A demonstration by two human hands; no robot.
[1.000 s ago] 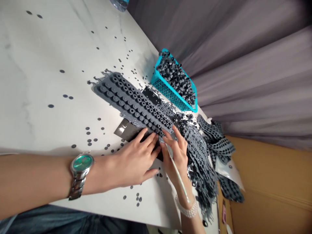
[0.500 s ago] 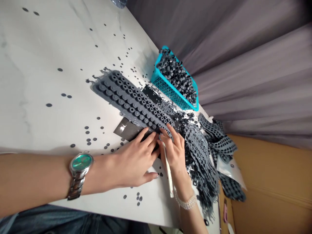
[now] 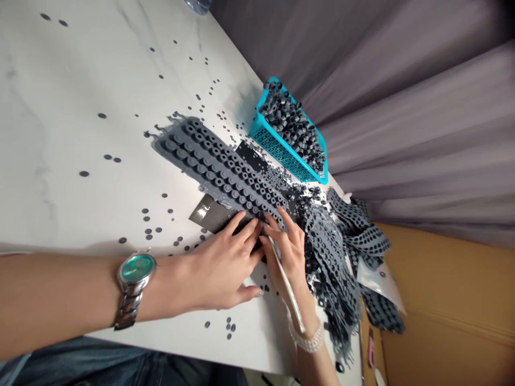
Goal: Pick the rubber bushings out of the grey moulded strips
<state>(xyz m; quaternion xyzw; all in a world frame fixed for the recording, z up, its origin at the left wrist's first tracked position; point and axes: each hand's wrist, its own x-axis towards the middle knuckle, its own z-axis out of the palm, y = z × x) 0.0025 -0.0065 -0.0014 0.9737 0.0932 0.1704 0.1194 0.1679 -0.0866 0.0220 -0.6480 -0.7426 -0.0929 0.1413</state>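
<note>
A long grey rubber strip (image 3: 219, 166) studded with rows of small rings lies across the white table (image 3: 72, 96), over a black sheet (image 3: 209, 214). My left hand (image 3: 219, 265), a watch on its wrist, lies flat with fingers stretched onto the strip's near end. Beside it my right hand (image 3: 287, 252) pinches a thin white stick (image 3: 287, 284), whose tip meets the strip's near edge.
A turquoise basket (image 3: 281, 153) heaped with loose grey rings stands at the table's far edge. A pile of emptied grey strips (image 3: 338, 252) hangs over the right edge. Small dark discs are scattered over the table. Grey curtain behind; a brown box on the right.
The white stick in my right hand has swung slightly, its rear end now toward my wrist. Both hands stay at the strip's near end.
</note>
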